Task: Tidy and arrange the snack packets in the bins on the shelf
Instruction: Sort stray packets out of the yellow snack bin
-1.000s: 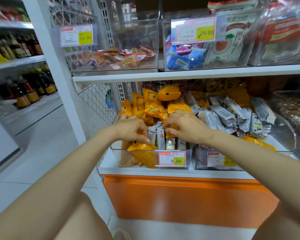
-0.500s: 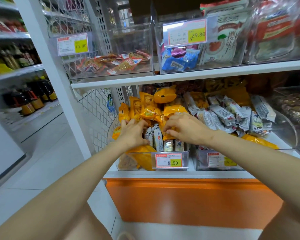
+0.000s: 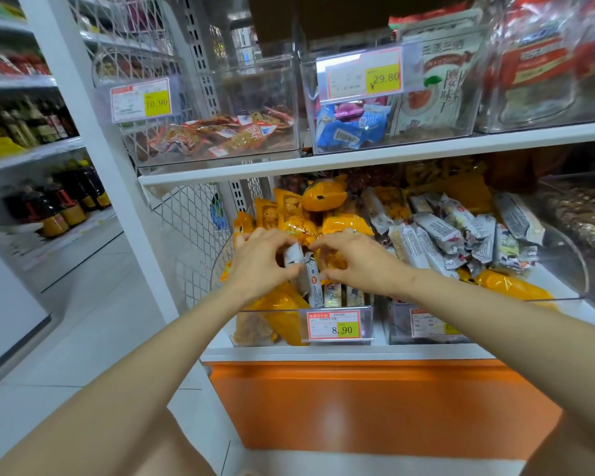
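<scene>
Step in hand: sorting the clear bin [image 3: 282,309] on the lower shelf [image 3: 323,353], where white packets are mixed in with orange packets [image 3: 324,198]. Judged as mid-task: the bin's contents lie heaped and unsorted.

Location of task items: a row of upright white packets [image 3: 334,294] stands just behind the bin's front wall, above the price tag [image 3: 335,325] reading 8.90. The orange packets are piled behind and to the left of that row. The neighbouring bin [image 3: 564,298] to the right holds a loose heap of grey-white packets [image 3: 440,235].

Left hand [image 3: 260,266]: over the front of the bin, its fingers [image 3: 282,240] curled round a small white packet [image 3: 293,254], which is tilted and raised above the upright row.

Right hand [image 3: 356,261]: close beside the left hand, its fingers [image 3: 323,243] bent downward with the tips among the white and orange wrappers. Whether they pinch a packet or only touch the pile cannot be told; the tips are hidden by the wrappers.

Next move, as judged: the held white packet needs setting upright into the front row, or moving across to the grey-white heap if it belongs there.

Risk, as judged: the slick wrappers are stacked loosely, so the pile may slide.
</scene>
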